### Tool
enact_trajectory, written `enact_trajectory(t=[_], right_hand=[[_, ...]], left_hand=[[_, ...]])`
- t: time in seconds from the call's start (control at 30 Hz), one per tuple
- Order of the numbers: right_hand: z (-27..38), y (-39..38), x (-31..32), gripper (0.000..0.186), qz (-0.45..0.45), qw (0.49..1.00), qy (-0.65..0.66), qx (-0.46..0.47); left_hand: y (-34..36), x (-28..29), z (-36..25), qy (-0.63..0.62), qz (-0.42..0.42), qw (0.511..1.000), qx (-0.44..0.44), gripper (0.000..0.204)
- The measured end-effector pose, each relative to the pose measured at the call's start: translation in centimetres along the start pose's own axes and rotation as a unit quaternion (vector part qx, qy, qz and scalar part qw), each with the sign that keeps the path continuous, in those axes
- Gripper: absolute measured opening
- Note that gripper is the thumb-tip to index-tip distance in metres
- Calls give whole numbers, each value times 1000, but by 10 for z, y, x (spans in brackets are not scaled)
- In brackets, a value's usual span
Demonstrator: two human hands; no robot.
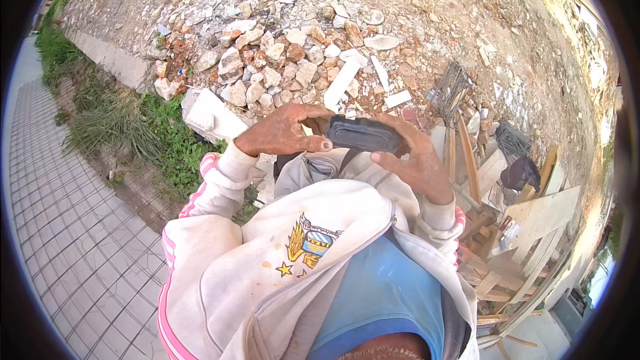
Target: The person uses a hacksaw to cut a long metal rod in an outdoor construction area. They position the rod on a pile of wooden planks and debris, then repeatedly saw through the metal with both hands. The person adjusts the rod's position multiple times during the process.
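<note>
A person in an off-white jacket with pink-striped sleeves (253,273), open over a blue shirt (380,293), holds a dark grey, oblong object with rounded corners and a recessed face (363,135) in both bare hands, in front of the torso above a stretch of broken ground. The object lies crosswise between the hands, one short end to each. The left hand (283,132) grips its left end in a narrow hold, thumb at the near side and fingers bent toward the far corner; the right hand (417,157) curves around the right end, fingers along the far side and thumb by the near lower edge. Beyond the hands lies a heap of pale and rust-coloured rubble (273,67). Green, leafy plants (167,140) and a grid of thin metal bars (80,227) flank the left; weathered wooden boards (543,220) and a coil of grey wire (512,141) lie to the right.
</note>
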State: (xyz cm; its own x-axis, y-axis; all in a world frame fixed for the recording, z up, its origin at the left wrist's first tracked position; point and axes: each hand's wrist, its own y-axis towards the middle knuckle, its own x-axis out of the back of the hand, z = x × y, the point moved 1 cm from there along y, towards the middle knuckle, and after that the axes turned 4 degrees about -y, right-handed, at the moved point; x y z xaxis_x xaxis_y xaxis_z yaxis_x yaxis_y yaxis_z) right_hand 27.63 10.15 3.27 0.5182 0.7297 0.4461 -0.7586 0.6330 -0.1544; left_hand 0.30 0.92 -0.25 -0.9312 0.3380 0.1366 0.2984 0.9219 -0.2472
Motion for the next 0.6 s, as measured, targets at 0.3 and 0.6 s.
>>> enact_trajectory(t=[0.3,0.6], right_hand=[[46,81,-5,58,84,979,-113,148],[-4,129,-21,39,173,973,-96,118]], left_hand=[[-11,41,-11,97,-22,994,-51,79],[-30,106,-49,236,-44,966,92,60]])
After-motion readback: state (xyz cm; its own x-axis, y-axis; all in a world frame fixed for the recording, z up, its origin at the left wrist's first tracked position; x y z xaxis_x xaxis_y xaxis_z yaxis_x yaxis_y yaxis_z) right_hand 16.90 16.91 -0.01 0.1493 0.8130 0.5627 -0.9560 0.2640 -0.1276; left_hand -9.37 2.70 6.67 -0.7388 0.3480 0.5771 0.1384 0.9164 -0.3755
